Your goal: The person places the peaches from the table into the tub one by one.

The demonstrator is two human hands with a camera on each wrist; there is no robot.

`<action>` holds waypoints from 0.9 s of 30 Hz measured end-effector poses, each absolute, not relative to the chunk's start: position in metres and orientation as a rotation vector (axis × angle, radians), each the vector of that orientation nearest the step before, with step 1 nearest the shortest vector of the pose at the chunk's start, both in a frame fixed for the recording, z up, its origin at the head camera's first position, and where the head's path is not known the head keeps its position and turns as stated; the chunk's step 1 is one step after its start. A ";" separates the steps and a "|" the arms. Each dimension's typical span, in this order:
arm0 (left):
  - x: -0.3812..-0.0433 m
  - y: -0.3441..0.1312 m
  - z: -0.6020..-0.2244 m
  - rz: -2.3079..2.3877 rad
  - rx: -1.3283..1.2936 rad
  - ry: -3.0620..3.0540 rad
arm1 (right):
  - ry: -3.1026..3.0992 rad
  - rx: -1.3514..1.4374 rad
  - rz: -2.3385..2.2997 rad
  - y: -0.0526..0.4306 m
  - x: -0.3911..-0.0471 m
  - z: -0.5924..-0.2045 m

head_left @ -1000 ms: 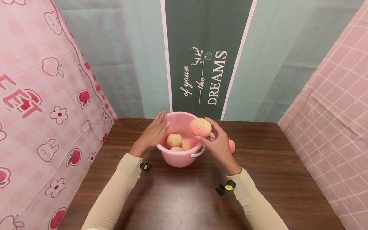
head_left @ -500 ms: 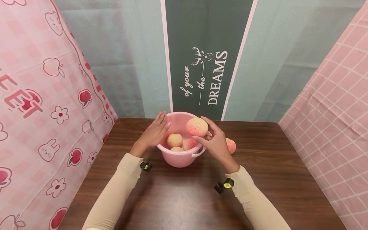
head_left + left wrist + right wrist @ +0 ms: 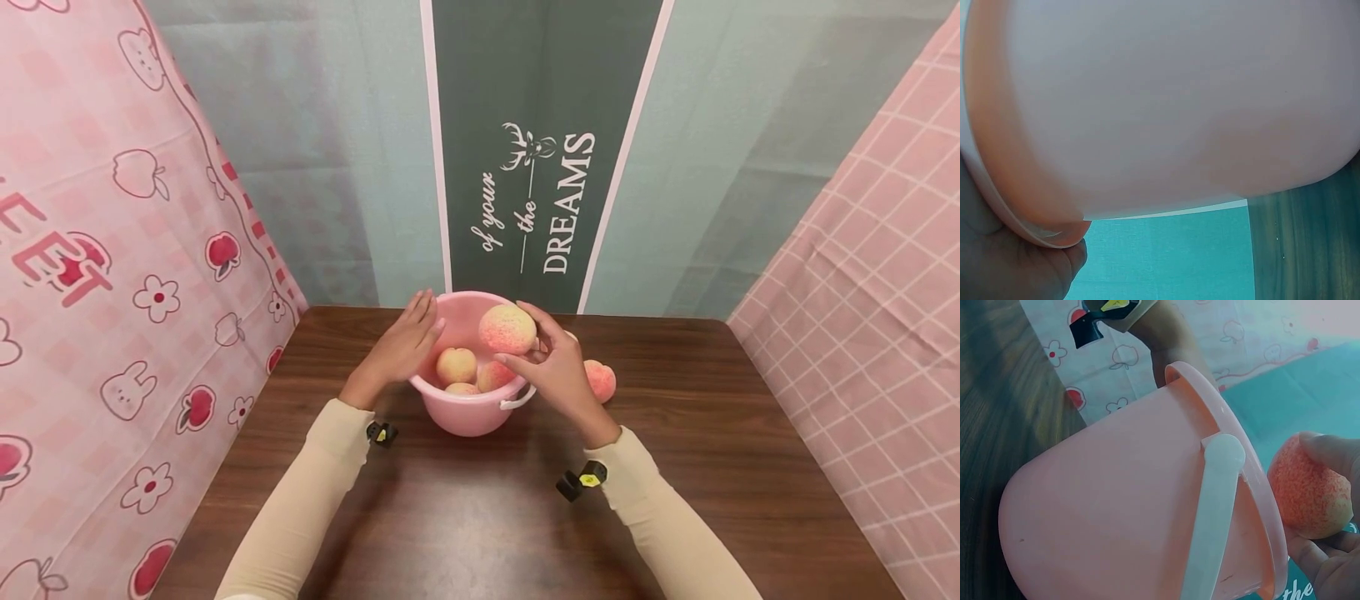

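Note:
My right hand (image 3: 558,367) holds a yellow-and-pink peach (image 3: 507,329) between thumb and fingers, over the right side of the pink bucket's opening. In the right wrist view, the same peach (image 3: 1310,487) overlaps the rim's edge. The bucket (image 3: 468,417) stands upright on the table, and inside it lie a yellowish peach (image 3: 456,366), a redder peach (image 3: 493,377) and a third peach (image 3: 461,389), partly hidden by the front rim. Fairly straight fingers of my left hand (image 3: 401,340) rest on the bucket's left rim. Close up, the left wrist view shows that hand (image 3: 1029,269) at the rim.
Another peach (image 3: 601,381) lies on the brown table (image 3: 480,517) right of the bucket, partly behind my right hand. A pale bit of something shows behind that hand. The white handle (image 3: 517,398) hangs at the bucket's right side. Printed cloths (image 3: 360,150) enclose the table.
My right hand has carried its peach a little to the left, further over the bucket. More of the peach on the table now shows. The left hand stays in place.

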State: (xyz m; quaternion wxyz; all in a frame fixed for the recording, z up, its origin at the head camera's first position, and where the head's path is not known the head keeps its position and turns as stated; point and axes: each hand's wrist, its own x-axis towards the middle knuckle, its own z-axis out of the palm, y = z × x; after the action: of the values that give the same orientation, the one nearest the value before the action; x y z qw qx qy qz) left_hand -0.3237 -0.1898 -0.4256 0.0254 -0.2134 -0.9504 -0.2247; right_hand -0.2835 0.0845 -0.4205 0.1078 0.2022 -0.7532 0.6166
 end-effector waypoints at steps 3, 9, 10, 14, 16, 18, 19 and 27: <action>-0.324 -0.190 -0.426 -0.692 -0.656 -2.945 | -2.218 0.593 1.816 0.083 -0.283 -0.420; -0.324 -0.190 -0.425 -0.705 -0.657 -2.945 | -2.218 0.591 1.838 0.080 -0.285 -0.419; -0.324 -0.190 -0.425 -0.707 -0.659 -2.942 | -2.222 0.590 1.843 0.080 -0.284 -0.418; -0.324 -0.190 -0.424 -0.705 -0.671 -2.931 | -2.195 0.617 1.854 0.078 -0.278 -0.408; -0.324 -0.190 -0.424 -0.701 -0.676 -2.920 | -2.200 0.618 1.827 0.077 -0.272 -0.400; -0.324 -0.189 -0.424 -0.698 -0.680 -2.912 | -2.197 0.619 1.815 0.077 -0.268 -0.395; -0.324 -0.189 -0.424 -0.699 -0.680 -2.910 | -2.214 0.605 1.808 0.076 -0.265 -0.390; -0.323 -0.188 -0.425 -0.696 -0.668 -2.912 | -2.207 0.602 1.815 0.081 -0.264 -0.392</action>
State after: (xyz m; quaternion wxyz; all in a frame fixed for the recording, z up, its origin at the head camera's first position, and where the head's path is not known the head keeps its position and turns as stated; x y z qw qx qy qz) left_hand -0.3234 -0.1882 -0.4247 0.0371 -0.2177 -0.9486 -0.2268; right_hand -0.2640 0.0807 -0.3919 0.1104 0.2049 -0.7513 0.6176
